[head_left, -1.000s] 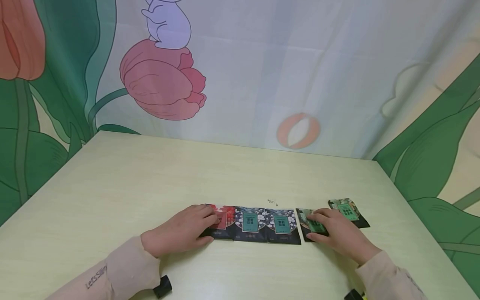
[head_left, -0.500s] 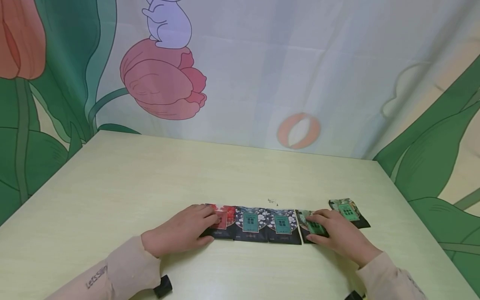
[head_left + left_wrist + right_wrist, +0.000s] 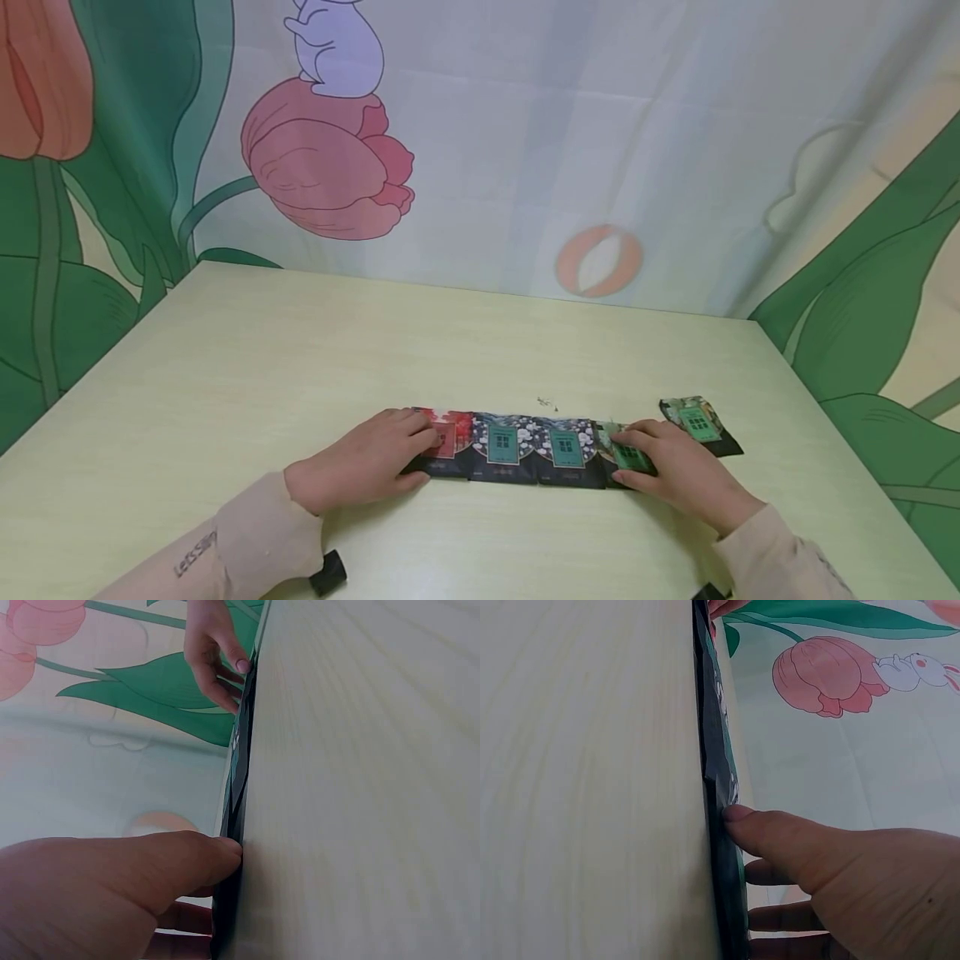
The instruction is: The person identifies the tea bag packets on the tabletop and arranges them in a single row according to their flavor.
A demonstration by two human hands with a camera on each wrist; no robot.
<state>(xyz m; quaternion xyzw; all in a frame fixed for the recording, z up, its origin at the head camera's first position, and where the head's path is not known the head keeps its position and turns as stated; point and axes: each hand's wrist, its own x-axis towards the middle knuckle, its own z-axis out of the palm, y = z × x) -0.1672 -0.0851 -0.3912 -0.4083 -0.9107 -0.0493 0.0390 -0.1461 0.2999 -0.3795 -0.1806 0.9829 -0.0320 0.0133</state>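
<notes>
Flat tea-bag-like packets lie edge to edge in a row on the table. At the left end is a red packet (image 3: 453, 467), partly covered by my left hand (image 3: 367, 461), whose fingertips press on it. Two dark packets with white blossoms and teal labels, the left one (image 3: 503, 473) and the right one (image 3: 573, 475), fill the middle. A green packet (image 3: 606, 442) ends the row, and my right hand (image 3: 686, 475) rests on it with fingers spread. In the right wrist view my right thumb (image 3: 769, 829) touches the packet's near edge.
Another green packet (image 3: 701, 425) lies tilted, apart from the row, beyond my right hand. Small dark marks (image 3: 547, 403) show on the table (image 3: 337, 350) behind the row. A printed curtain (image 3: 480, 150) hangs along the table's back edge.
The green packet under my right hand has slid slightly left, closing the narrow gap to the blossom packet. My left hand stays in place on the red packet.
</notes>
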